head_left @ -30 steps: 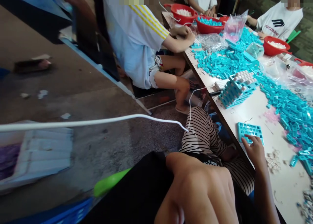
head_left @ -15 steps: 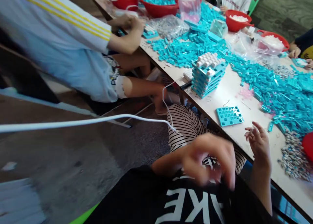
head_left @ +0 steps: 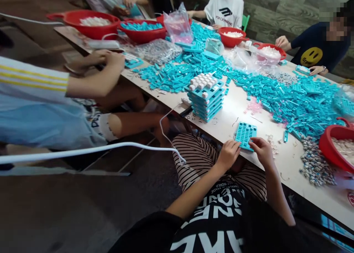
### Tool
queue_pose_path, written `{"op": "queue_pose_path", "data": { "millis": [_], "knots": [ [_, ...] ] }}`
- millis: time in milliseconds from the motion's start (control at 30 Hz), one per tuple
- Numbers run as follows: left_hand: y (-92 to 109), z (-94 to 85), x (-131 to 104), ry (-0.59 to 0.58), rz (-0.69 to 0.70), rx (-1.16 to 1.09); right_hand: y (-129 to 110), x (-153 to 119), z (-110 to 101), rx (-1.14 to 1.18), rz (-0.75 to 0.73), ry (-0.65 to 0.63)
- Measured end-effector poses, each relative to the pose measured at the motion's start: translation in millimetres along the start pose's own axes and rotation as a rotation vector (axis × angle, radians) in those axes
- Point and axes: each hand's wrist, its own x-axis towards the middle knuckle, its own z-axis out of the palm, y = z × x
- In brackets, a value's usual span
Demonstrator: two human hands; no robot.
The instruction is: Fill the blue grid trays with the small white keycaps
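Observation:
A light-blue plate with a grid of square holes (head_left: 245, 132) lies at the table's near edge, between my two hands. My left hand (head_left: 229, 154) is closed at the plate's near left corner, thumb and fingers pressed together on it. At the right edge my right hand (head_left: 262, 150) makes a pinch, its fingertips touching or just over the plate. Whether a small part sits in that pinch is hidden. Beyond the plate, to the left, rises a stack of similar blue plates (head_left: 207, 102) with white keycap-like blocks (head_left: 203, 81) on top.
Loose blue plastic parts (head_left: 293, 98) cover much of the table (head_left: 312, 199). A heap of small grey-white pieces (head_left: 315, 162) lies right, beside a red basket (head_left: 328, 144). A white cable (head_left: 91, 153) crosses at left. Co-workers' hands (head_left: 112, 63) are busy around the table.
My left hand has gone from in front of my chest to the blue plate. My right hand has come in to the plate's right edge. The camera view has shifted.

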Motion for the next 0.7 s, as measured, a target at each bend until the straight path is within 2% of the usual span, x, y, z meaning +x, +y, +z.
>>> {"op": "queue_pose_path", "data": {
  "millis": [67,133,233,300,400,533,700],
  "knots": [
    [7,-3.6,3,-0.001,-0.027,0.000,0,6,9,-0.080,-0.063,-0.011],
    [2,-11.0,14,-0.049,0.014,0.026,1,11,17,-0.161,-0.116,-0.025],
    [-17,-22.0,37,-0.240,0.198,0.074,2,17,24,-0.243,-0.170,-0.057],
    [-27,-24.5,47,-0.331,0.262,0.098,3,19,25,-0.251,-0.194,-0.068],
    [-26,-19.8,48,-0.289,0.157,0.183,3,19,21,-0.211,-0.191,-0.035],
    [-4,-12.8,35,-0.182,-0.061,0.337,1,15,17,-0.213,-0.167,0.027],
    [18,-18.1,27,-0.202,-0.120,0.398,6,12,14,-0.313,-0.291,-0.052]
  ]
}}
